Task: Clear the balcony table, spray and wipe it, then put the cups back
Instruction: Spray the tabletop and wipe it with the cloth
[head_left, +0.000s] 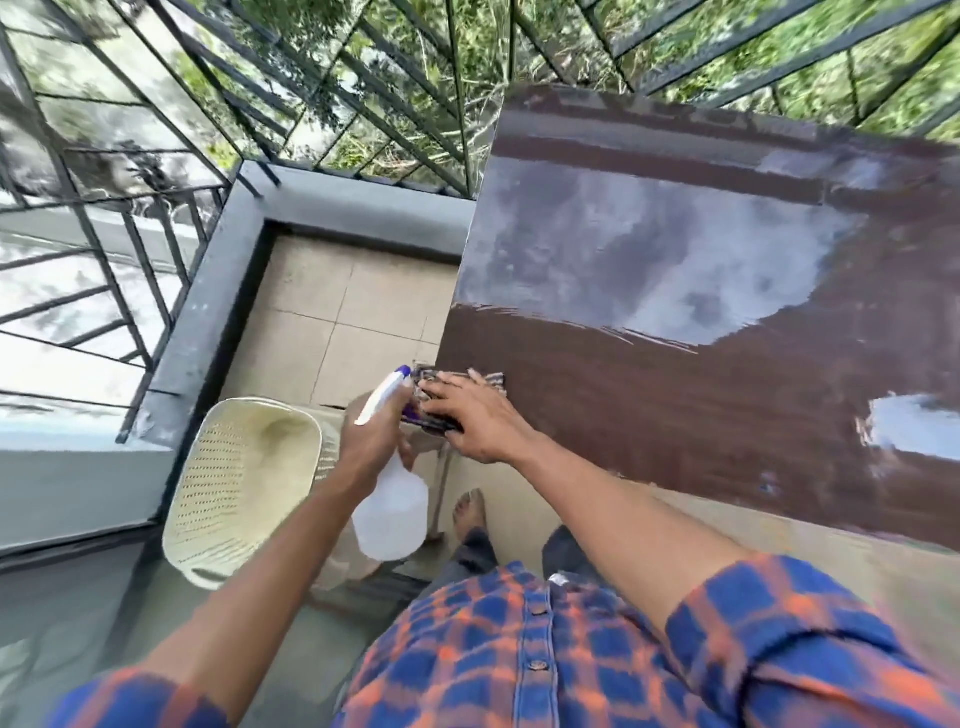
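The dark brown table (701, 415) fills the right of the head view, its top wet and shiny in wide patches. My right hand (478, 415) presses flat on a dark striped cloth (441, 400) at the table's near left corner. My left hand (371, 441) grips the neck of a white spray bottle (389, 509) with a white and purple nozzle, held just off the table's left edge, beside the cloth. No cups are in view.
A cream perforated plastic basket (244, 483) stands on the floor left of the table. A grey parapet (208, 322) with black railing bounds the tiled balcony floor (343, 312). My foot (470, 512) is under the table edge.
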